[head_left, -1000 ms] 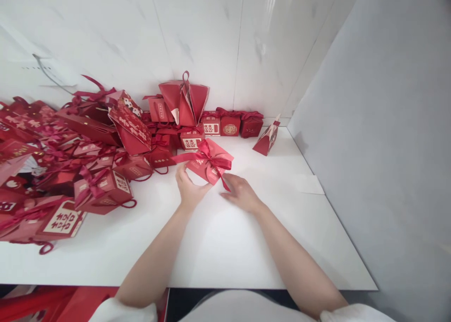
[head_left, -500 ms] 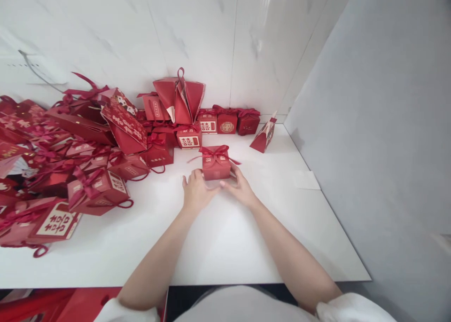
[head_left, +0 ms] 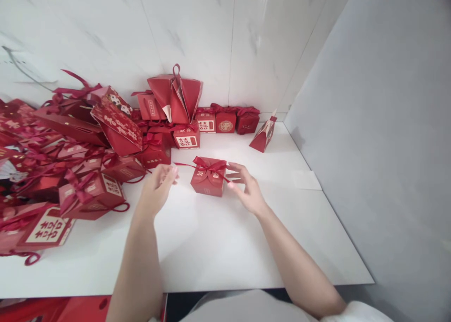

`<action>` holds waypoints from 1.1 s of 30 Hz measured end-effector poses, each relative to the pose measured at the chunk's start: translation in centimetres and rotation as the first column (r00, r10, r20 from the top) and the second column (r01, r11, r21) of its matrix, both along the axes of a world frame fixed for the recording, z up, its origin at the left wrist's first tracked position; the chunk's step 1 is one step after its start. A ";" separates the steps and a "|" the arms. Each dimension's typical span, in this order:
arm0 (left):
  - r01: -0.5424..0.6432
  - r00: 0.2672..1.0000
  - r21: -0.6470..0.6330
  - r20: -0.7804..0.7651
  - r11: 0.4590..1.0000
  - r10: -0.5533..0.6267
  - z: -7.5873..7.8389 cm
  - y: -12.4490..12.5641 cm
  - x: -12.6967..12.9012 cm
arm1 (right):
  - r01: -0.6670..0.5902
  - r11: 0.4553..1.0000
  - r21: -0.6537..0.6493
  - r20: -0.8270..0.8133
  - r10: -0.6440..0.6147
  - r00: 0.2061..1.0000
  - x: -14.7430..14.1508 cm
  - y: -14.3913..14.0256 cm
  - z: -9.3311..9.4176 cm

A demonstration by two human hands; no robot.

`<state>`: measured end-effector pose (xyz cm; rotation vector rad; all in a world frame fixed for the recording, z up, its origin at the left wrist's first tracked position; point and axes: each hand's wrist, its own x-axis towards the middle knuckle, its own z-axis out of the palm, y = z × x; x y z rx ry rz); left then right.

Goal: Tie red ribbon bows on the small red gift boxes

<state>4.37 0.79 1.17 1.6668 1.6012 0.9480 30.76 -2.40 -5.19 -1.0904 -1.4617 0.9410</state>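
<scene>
One red gift box point(head_left: 208, 177) bears gold writing too small to read. It stands between both hands: the spread right hand point(head_left: 246, 188) touches it at 3 o'clock, and the loosely open left hand point(head_left: 158, 188) is apart at 9.

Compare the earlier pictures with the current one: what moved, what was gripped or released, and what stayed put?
The small red ribboned box, held tilted in both hands a second ago, now sits upright on the white table. The left hand has let go and drawn away to the left, open. The right hand has loosened its grip, fingers spread beside the box's right side. The heap of red boxes and the row by the wall lie unchanged.
</scene>
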 end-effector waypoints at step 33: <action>0.452 0.803 0.375 -0.565 0.809 -0.187 -3.9 0.2 4.8 | -0.109 0.813 0.571 0.407 -0.165 0.899 1.3 -1.4 2.2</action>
